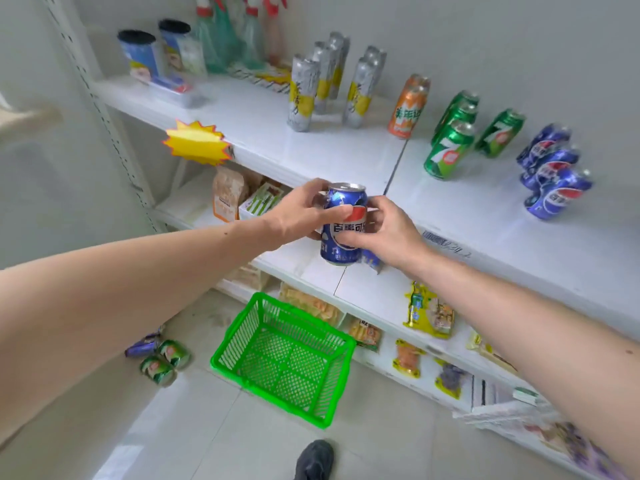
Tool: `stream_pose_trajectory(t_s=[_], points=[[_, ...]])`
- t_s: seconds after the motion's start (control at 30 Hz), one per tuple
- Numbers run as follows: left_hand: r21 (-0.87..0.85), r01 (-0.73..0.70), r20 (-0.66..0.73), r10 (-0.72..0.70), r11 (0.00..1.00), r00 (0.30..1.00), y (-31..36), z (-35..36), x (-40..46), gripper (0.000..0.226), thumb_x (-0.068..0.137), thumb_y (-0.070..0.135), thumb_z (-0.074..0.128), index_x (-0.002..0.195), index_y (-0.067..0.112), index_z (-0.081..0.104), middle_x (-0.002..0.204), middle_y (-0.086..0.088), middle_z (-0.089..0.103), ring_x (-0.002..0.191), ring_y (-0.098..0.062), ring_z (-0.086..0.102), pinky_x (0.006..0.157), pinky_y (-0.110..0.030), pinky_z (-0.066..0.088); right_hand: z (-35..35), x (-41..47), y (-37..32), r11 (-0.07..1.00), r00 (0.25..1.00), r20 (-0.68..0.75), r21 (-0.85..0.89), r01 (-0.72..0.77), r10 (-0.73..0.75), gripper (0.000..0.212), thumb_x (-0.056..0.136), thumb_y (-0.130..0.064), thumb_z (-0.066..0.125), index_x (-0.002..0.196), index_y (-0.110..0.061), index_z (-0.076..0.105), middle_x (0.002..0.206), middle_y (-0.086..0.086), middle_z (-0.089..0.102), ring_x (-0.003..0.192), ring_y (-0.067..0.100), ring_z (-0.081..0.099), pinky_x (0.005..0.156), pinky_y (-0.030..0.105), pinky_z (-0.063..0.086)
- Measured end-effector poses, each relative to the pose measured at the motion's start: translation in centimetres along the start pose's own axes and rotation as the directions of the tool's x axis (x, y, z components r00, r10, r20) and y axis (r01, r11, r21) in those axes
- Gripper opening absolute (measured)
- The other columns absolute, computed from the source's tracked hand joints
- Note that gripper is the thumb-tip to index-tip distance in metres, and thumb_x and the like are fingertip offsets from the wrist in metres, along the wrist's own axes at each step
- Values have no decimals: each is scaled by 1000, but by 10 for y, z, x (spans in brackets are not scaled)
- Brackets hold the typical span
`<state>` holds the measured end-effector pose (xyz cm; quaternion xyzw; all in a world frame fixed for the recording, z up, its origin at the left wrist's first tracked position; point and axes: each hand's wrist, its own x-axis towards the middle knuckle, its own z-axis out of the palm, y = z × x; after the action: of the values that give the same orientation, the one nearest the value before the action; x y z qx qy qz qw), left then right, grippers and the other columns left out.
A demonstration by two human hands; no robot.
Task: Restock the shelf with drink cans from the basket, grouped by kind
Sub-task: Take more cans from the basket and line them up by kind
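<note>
Facing a white shelf [263, 126], gripping an upright blue cola can [343, 226] at centre with left hand [304, 213] and right hand [384, 230], green basket [277, 362] sitting at six o'clock.

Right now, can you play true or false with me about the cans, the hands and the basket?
1. Both hands hold one blue Pepsi can. True: the left hand and right hand both grip it.
2. The green basket is full of cans. False: no cans show inside it.
3. The blue Pepsi cans on the shelf stand at the right end, beyond the green 7-Up cans. True.
4. The orange cans stand between the tall silver cans and the 7-Up cans. True.
5. The basket sits on the shelf. False: it sits on the floor below.
6. Nothing lies on the floor beside the basket. False: a few cans lie to its left.
</note>
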<state>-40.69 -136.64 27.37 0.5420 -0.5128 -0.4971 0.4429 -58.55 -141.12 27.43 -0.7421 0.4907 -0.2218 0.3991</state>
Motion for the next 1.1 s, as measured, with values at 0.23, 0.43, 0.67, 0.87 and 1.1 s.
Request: stream_pose_trajectory(t_s=[0.23, 0.43, 0.67, 0.87, 1.1], points=[[72, -172, 134, 162, 982, 978, 70, 43, 21, 42, 91, 29, 64, 130, 19, 55, 116, -8, 65, 101, -23, 67, 80, -39, 59, -93, -9, -25, 999, 1000, 15, -31, 25, -25, 81, 60, -23, 92, 127, -26, 48, 111, -4, 70, 101, 14, 69, 90, 39, 57], [103, -248, 228, 220, 963, 948, 106, 105, 77, 34, 97, 27, 54, 128, 12, 55, 116, -13, 62, 94, -17, 68, 65, -21, 56, -172, 5, -4, 998, 1000, -18, -65, 15, -16, 100, 48, -42, 90, 134, -38, 39, 115, -4, 67, 102, 14, 68, 86, 43, 59], [83, -295, 278, 262, 952, 924, 134, 178, 157, 32, 100, 20, 49, 130, 10, 52, 106, -3, 66, 84, 4, 66, 65, -13, 51, -261, 38, 38, 989, 997, -76, -147, -16, 4, 74, 59, -33, 88, 118, -34, 42, 99, -6, 69, 92, 13, 68, 81, 41, 59], [140, -353, 334, 292, 925, 896, 128, 235, 210, 34, 98, 25, 53, 128, 11, 53, 113, -9, 67, 102, -21, 65, 88, -38, 55, -309, 49, 81, 984, 988, -147, -164, -71, 47, 74, 62, -26, 89, 121, -32, 44, 99, -16, 64, 90, 3, 63, 70, 17, 47], [125, -361, 459, 269, 924, 847, 138, 272, 230, 38, 100, 28, 48, 135, 14, 48, 119, -4, 64, 100, -9, 64, 81, -19, 52, -343, 35, 106, 983, 964, -239, -108, -147, 117, 73, 55, -28, 89, 115, -45, 51, 98, -15, 69, 92, 5, 67, 77, 31, 60]])
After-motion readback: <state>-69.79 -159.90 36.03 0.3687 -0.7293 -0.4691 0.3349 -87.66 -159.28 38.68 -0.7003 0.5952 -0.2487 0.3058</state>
